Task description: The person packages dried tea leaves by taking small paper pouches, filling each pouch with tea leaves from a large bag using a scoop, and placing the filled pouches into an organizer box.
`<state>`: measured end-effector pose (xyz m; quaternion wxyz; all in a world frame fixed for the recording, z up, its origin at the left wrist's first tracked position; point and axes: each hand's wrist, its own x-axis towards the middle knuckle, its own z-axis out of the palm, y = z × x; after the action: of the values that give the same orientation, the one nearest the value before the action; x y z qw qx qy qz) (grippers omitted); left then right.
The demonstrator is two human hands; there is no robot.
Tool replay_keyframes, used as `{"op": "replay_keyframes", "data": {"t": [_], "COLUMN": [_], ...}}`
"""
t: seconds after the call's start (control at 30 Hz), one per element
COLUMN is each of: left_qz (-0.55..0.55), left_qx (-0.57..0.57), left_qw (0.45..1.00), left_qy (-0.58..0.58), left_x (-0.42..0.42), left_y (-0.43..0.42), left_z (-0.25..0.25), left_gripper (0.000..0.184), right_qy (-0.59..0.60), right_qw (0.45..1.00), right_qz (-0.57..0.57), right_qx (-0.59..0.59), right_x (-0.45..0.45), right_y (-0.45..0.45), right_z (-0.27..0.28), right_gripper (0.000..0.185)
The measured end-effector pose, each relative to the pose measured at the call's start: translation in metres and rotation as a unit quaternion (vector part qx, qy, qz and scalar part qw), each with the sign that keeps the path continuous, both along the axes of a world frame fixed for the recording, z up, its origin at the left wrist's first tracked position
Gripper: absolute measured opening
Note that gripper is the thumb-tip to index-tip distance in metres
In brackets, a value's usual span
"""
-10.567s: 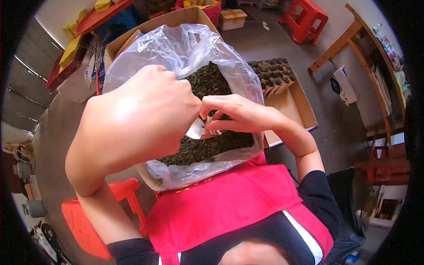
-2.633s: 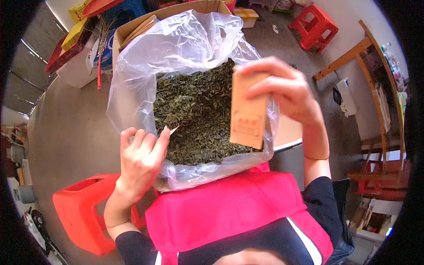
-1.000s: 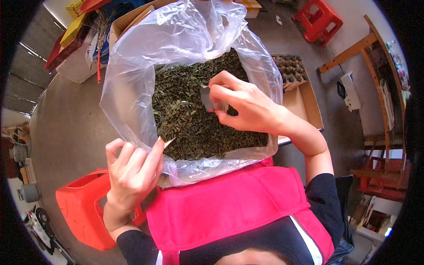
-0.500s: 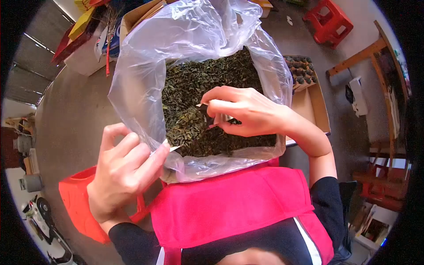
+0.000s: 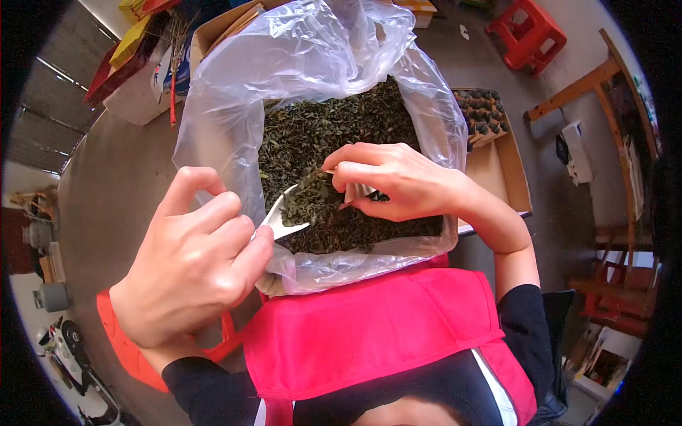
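Observation:
Dark green dried leaves, like loose tea, fill a clear plastic bag that stands open before me. My left hand is closed on the end of a white scoop. Leaves lie on the scoop and spill off its right side at the mouth of a small packet. That packet, pale outside, is pinched between the thumb and fingers of my right hand, above the leaves. My right fingers hide much of it, so how full it is cannot be seen.
To the right, a cardboard box holds rows of small dark-topped packets. A red stool stands at the back right. An orange-red plastic chair or stool is at lower left, behind my left arm.
My left hand has come up and tilted the scoop, so its white inside now shows. Leaves have moved to the packet's mouth. My right hand has stayed nearly in place.

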<state>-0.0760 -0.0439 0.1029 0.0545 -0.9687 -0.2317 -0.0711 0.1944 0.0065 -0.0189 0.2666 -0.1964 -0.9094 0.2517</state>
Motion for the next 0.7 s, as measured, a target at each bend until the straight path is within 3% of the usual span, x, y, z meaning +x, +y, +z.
{"op": "replay_keyframes", "data": {"t": [0.7], "left_qz": [0.005], "left_qx": [0.005], "left_qw": [0.999], "left_qy": [-0.033], "left_x": [0.0043], "left_y": [-0.0020], "left_z": [0.0028], "left_gripper": [0.018], "right_qy": [-0.005], "right_qw": [1.000], "right_qz": [-0.019], "right_qx": [-0.018], "right_x": [0.0026], "right_y": [-0.0011], "right_z": [0.0015], "right_gripper": [0.026]}}
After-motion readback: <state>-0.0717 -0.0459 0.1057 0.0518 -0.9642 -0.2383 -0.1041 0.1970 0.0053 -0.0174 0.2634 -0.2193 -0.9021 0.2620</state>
